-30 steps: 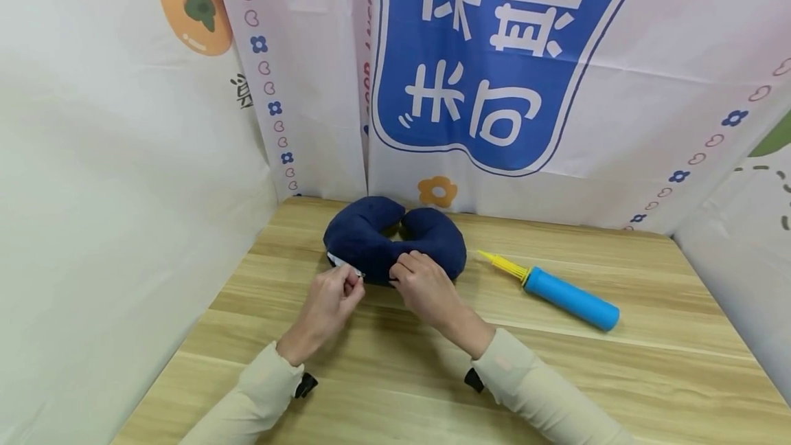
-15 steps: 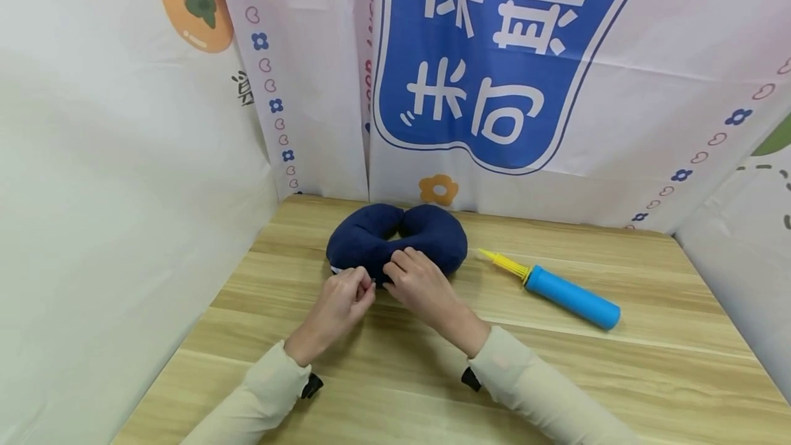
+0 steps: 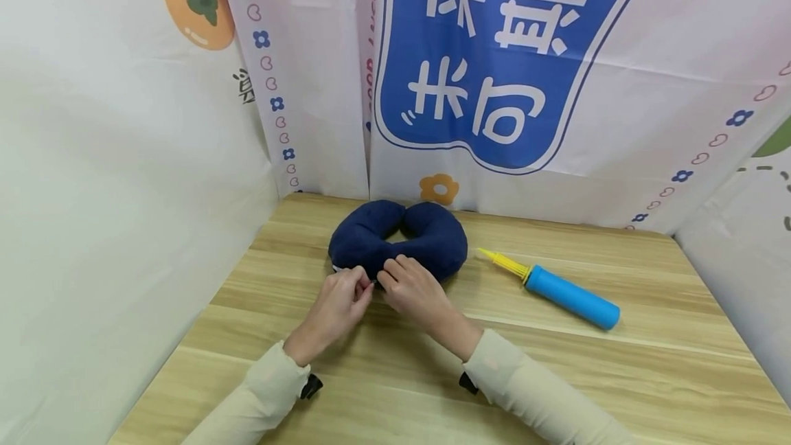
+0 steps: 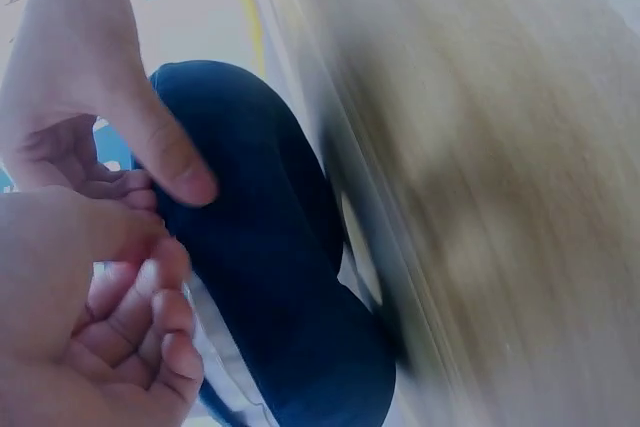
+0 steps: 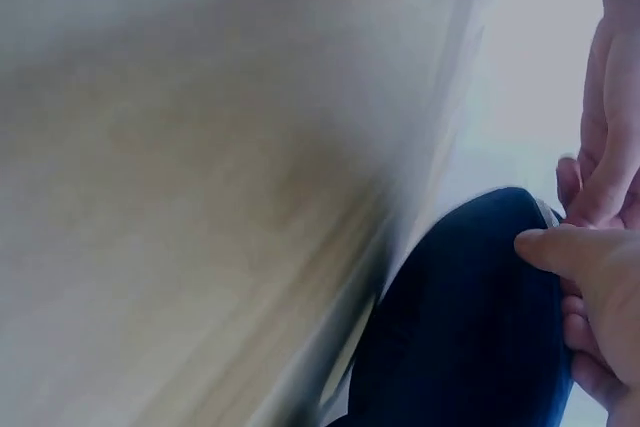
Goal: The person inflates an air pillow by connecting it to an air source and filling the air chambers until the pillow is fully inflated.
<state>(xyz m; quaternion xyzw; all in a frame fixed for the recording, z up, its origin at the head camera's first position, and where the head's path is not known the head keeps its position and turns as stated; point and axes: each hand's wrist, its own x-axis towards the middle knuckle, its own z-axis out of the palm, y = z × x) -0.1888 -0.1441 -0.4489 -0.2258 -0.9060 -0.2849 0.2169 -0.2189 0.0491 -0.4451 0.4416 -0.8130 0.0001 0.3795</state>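
Note:
A navy U-shaped neck pillow lies toward the back of the table, its two ends pointing away from me. Along its near edge runs a zipped opening, where a white strip shows in the left wrist view. My left hand pinches the zipper pull at this edge; the pull itself is mostly hidden by the fingertips. Close beside it, my right hand grips the pillow's near edge, thumb on the navy fabric in the right wrist view and the other fingers curled at the edge.
A blue hand pump with a yellow nozzle lies on the wooden table to the right of the pillow. Printed white cloth hangs behind the table and along both sides.
My left hand has moved right along the pillow's near edge with the zipper pull, and less of the white strip shows. The right hand has shifted slightly left, toward it.

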